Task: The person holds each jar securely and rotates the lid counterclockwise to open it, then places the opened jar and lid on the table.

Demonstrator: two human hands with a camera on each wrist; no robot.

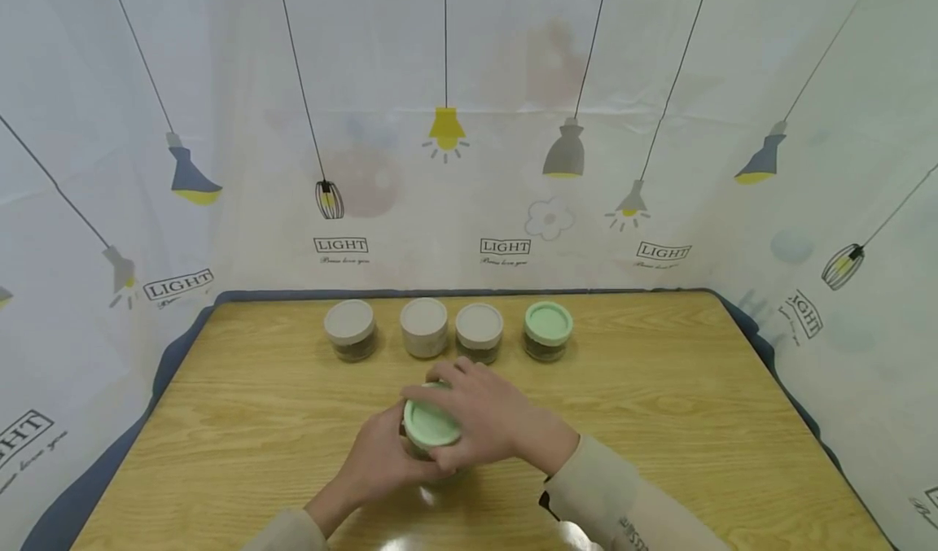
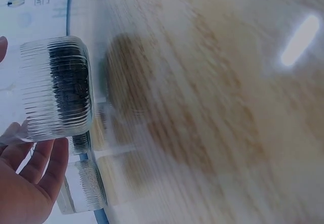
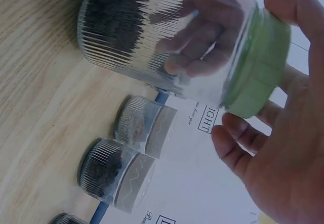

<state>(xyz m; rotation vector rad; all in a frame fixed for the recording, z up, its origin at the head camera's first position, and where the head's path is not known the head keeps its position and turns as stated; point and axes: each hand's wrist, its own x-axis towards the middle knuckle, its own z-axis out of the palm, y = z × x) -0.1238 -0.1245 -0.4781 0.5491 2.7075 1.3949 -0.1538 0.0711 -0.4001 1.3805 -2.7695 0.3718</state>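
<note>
- Nearest me come my pale sleeves (image 1: pixel 623 490), the right one bearing dark lettering, both reaching in over the wood-grained bench (image 1: pixel 659 404).
- My left grip (image 1: pixel 384 453) is curled round the side of a ribbed glass jar (image 3: pixel 119 24); through the clear glass I see my fingers bent against its far wall.
- My right grip (image 1: pixel 484 408) grasps the green lid (image 1: pixel 431 425) by its rim, thumb on the near side and fingers over the far one.
- So the jar sits between my two grips, its body in the left and its top under the right. The lid rests on the mouth; how tightly it is fastened I cannot tell.
- Dark stuff fills the lower part of the glass. Its base is held just above the bench, apart from its reflection there.
- Beyond my fingers, near the bench's back edge, stands a row of four lidded jars: a left jar (image 1: pixel 351 331), a second jar (image 1: pixel 424 328) and a third jar (image 1: pixel 479 331), all with whitish lids, then a right-hand jar (image 1: pixel 548 331) with a green one. The second holds something pale.
- Behind them hangs a white backdrop (image 1: pixel 476 185) printed with hanging lamps (image 1: pixel 446 128) and the word LIGHT.
</note>
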